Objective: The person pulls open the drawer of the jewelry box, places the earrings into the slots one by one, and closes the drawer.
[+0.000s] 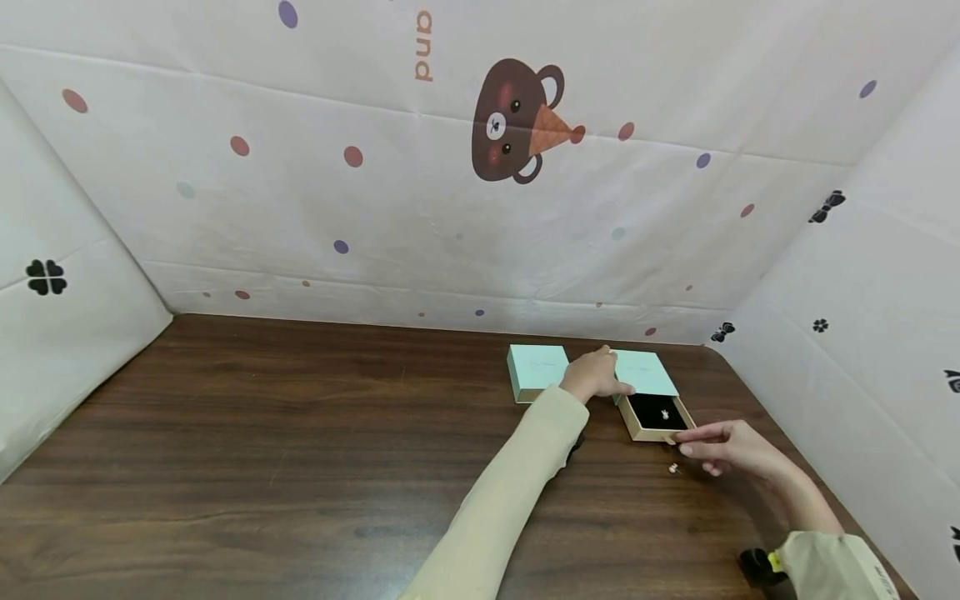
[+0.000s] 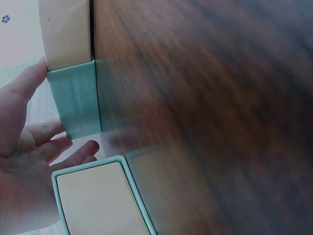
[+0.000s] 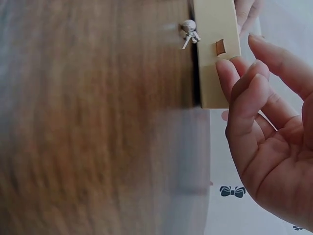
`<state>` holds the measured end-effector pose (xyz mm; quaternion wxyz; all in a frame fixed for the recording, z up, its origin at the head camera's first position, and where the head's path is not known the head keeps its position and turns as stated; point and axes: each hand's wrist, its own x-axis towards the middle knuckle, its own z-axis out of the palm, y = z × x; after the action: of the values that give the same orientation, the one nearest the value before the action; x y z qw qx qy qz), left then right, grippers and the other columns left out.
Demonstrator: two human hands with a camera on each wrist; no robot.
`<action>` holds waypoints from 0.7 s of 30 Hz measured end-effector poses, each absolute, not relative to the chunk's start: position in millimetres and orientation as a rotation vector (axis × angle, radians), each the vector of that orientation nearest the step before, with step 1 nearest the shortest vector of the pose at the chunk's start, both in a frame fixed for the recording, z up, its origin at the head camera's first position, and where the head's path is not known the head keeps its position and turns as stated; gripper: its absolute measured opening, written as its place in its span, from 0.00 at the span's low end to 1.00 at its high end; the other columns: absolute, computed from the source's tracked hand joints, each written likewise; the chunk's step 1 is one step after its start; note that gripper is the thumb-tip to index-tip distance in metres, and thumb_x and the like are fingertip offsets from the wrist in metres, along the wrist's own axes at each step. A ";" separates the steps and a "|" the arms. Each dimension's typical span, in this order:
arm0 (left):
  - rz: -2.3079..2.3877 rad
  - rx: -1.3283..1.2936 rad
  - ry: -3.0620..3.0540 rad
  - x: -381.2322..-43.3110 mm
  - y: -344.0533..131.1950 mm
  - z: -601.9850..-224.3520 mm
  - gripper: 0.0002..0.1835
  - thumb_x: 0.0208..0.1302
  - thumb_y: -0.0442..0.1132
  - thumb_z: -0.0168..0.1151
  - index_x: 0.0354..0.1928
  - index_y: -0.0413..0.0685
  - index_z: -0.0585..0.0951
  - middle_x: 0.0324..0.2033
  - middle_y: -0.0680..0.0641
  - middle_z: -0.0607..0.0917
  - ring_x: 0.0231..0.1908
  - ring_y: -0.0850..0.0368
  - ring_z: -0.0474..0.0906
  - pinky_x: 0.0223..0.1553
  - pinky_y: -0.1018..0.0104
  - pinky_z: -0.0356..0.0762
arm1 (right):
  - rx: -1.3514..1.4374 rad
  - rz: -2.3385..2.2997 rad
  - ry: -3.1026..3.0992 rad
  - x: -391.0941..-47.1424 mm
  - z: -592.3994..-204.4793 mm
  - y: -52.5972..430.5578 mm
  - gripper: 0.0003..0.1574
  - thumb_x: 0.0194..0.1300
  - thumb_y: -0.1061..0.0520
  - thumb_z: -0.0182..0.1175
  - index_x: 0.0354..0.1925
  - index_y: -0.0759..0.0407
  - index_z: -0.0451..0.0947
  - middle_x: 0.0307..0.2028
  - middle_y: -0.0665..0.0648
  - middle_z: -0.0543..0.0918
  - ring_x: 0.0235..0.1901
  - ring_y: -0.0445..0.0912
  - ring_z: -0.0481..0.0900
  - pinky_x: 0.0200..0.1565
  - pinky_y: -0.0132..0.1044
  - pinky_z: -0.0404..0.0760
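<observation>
On the right of the table, a mint jewelry box [image 1: 645, 372] has its cream drawer [image 1: 649, 434] pulled out toward me. The drawer's black lining [image 1: 647, 408] carries a small shiny piece [image 1: 665, 414]. My left hand [image 1: 595, 374] holds the mint sleeve [image 2: 77, 100], thumb along its top and the other fingers at its back end. My right hand [image 1: 731, 448] is at the drawer's front with bent fingers [image 3: 243, 93]; the brown pull tab [image 3: 221, 47] shows uncovered beside the fingertips. Just in front of the drawer lies a small silvery, pearl-like trinket [image 3: 189, 30].
A second mint box [image 1: 537, 369], closed, stands to the left of the opened one, close by the left wrist. The dark wooden table [image 1: 262, 433] is bounded by a printed white backdrop [image 1: 405, 183] behind and on both sides.
</observation>
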<state>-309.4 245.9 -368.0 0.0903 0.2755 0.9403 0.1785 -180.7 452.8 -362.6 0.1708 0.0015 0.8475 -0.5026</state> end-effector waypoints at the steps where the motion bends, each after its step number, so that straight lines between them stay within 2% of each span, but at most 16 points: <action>1: 0.532 0.820 2.795 -309.6 245.9 -368.3 0.38 0.56 0.65 0.55 0.67 0.60 0.61 0.68 0.58 0.55 0.62 0.62 0.63 0.41 0.71 0.72 | 0.001 -1.430 2.393 -180.6 -363.4 452.7 0.16 0.60 0.58 0.60 0.45 0.66 0.79 0.28 0.46 0.82 0.21 0.36 0.73 0.24 0.30 0.76; 8: 0.539 0.822 2.798 -309.9 246.2 -368.9 0.38 0.55 0.65 0.55 0.67 0.60 0.61 0.68 0.57 0.55 0.61 0.61 0.63 0.41 0.71 0.72 | -0.005 -1.399 2.362 -181.5 -366.1 447.6 0.27 0.60 0.58 0.61 0.50 0.79 0.71 0.29 0.47 0.81 0.20 0.37 0.73 0.25 0.32 0.76; 21: 0.536 0.799 2.803 -309.1 246.6 -368.7 0.38 0.55 0.65 0.55 0.67 0.61 0.62 0.68 0.59 0.55 0.61 0.62 0.63 0.41 0.72 0.72 | -0.022 -1.322 2.361 -186.2 -371.2 443.2 0.26 0.57 0.60 0.63 0.46 0.81 0.72 0.24 0.49 0.83 0.18 0.36 0.73 0.22 0.31 0.76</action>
<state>-309.1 246.6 -368.7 0.0888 0.2687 0.9420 0.1803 -186.2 443.2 -371.2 0.2160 -0.0080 0.8519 -0.4771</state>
